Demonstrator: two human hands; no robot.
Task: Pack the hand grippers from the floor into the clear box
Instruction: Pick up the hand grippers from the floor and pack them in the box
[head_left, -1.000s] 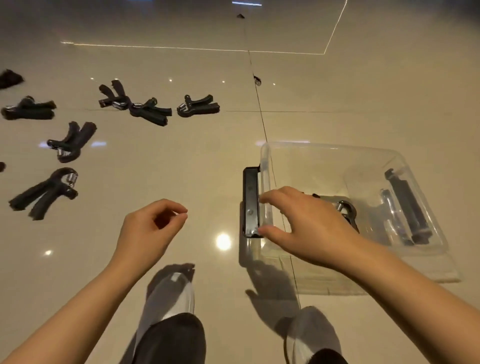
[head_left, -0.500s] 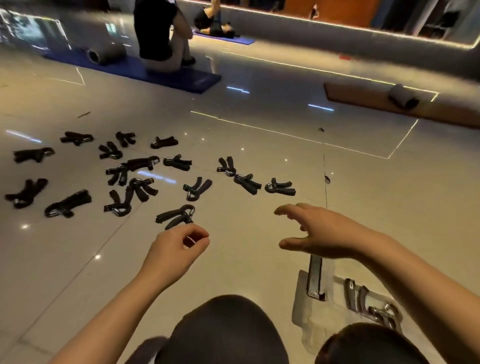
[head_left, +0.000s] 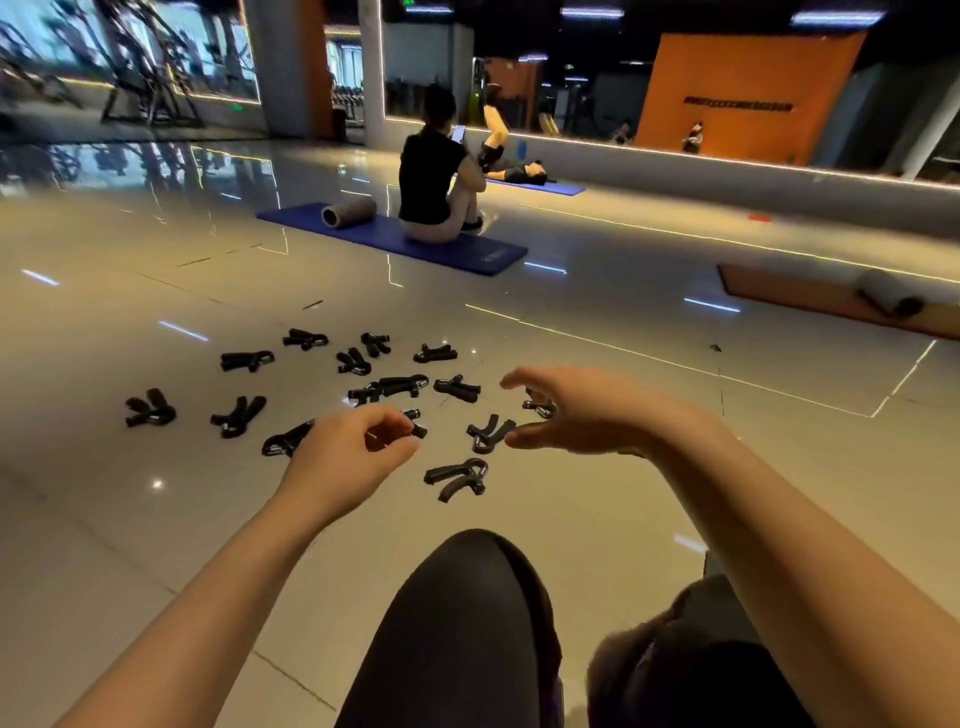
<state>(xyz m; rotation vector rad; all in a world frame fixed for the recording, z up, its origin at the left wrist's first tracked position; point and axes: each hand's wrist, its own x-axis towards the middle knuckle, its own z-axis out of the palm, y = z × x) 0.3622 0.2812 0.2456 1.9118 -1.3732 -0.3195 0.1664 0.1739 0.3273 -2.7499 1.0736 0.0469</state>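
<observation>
Several black hand grippers lie scattered on the glossy tile floor ahead of me, the nearest one just beyond my knee, another between my hands. My left hand hovers above the floor with fingers loosely curled and nothing in it. My right hand is stretched forward, fingers spread, empty, its fingertips over a gripper partly hidden behind them. The clear box is out of view.
My knees fill the lower middle. A person sits on a blue mat with a foam roller farther back; another person lies on a second mat. A brown mat with a roll lies at the right.
My view has tilted up from the box to the room, so the box has left the frame. Both hands have moved forward toward the scattered grippers.
</observation>
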